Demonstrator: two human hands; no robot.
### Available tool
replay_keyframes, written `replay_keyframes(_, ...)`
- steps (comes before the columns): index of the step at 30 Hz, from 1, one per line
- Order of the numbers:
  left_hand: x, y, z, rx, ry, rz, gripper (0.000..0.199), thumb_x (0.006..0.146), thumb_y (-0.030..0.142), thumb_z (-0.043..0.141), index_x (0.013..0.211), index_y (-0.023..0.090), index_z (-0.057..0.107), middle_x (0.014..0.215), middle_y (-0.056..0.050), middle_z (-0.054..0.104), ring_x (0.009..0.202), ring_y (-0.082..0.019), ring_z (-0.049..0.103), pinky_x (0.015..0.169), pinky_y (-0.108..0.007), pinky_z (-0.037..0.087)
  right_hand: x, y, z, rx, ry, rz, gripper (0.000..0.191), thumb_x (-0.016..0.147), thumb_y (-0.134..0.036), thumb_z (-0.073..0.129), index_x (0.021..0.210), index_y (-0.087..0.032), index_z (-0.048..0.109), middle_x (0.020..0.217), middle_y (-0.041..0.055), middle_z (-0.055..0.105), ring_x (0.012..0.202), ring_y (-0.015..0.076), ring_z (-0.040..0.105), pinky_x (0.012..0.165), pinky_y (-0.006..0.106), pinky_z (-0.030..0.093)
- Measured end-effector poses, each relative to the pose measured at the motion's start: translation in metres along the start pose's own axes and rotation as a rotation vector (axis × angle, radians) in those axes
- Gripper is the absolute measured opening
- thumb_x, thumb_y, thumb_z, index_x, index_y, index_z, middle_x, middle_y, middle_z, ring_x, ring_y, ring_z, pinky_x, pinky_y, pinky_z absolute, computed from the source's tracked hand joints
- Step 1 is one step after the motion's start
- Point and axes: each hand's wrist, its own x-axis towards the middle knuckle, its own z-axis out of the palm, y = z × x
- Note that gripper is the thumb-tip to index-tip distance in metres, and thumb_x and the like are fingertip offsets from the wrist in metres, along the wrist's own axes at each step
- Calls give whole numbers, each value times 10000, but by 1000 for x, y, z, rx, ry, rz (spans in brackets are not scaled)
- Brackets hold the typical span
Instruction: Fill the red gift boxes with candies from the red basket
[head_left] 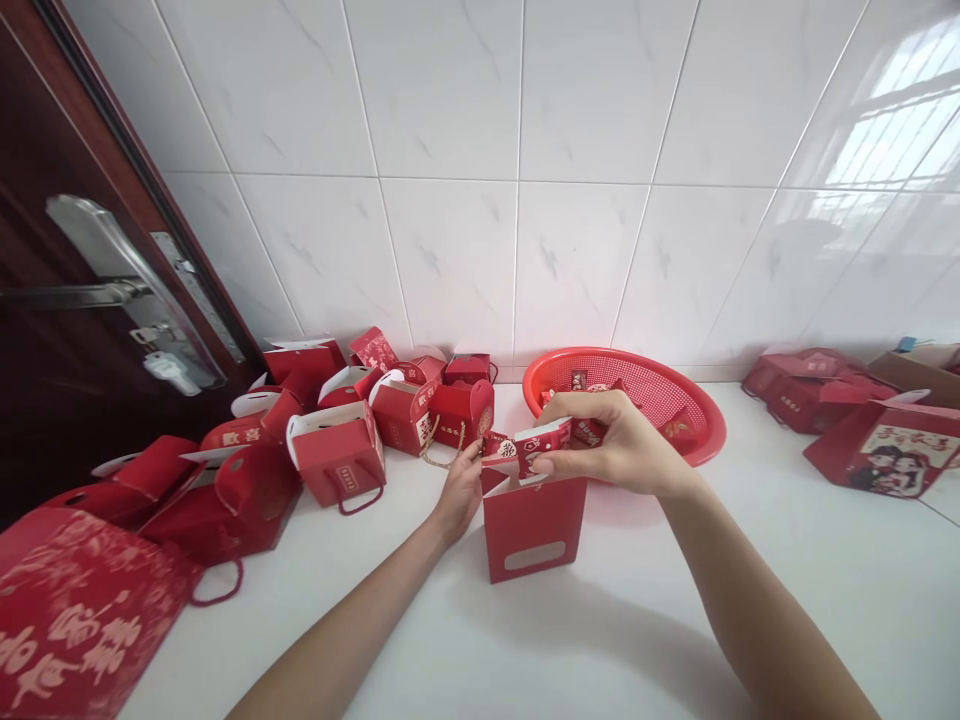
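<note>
The right hand pinched a red-and-white printed piece at the mouth of the red box just below its fingers, the left hand grasped the upper edge, and uneven downward pressure risked creasing the walls.

My right hand hid part of the packet and basket. Box covered some left-hand fingers; couldn't see its bottom inside. Left edge clipped bag, door. Bottom edge cut my forearms. Label too small to read.
</note>
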Motion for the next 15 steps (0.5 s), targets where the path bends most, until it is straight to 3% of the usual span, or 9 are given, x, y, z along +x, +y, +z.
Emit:
replay_keyframes(6,4,6,-4,98,28,208,381,608,206,864,959,178,719,966,-64,789,975,-257,727,864,-326,558,0,-2,11,-235,32,1,159,795,-321,799,822,-197,703,700,-16,637,594,108,482,538,235,367)
replay_keyframes(11,10,20,-7,136,64,373,362,644,272,883,951,203,704,945,-9,749,928,-186,683,870,-266,522,-2,-3,11,-346,47,-11,162,823,-333,772,815,-204,675,718,-6,639,625,126,502,559,242,354)
replay_keyframes(15,4,31,-1,162,48,417,331,676,296,873,937,203,693,923,-8,721,854,-170,654,800,-265,524,-2,-2,10,-409,34,-26,178,822,-325,780,789,-199,659,727,-12,611,651,124,499,590,244,359)
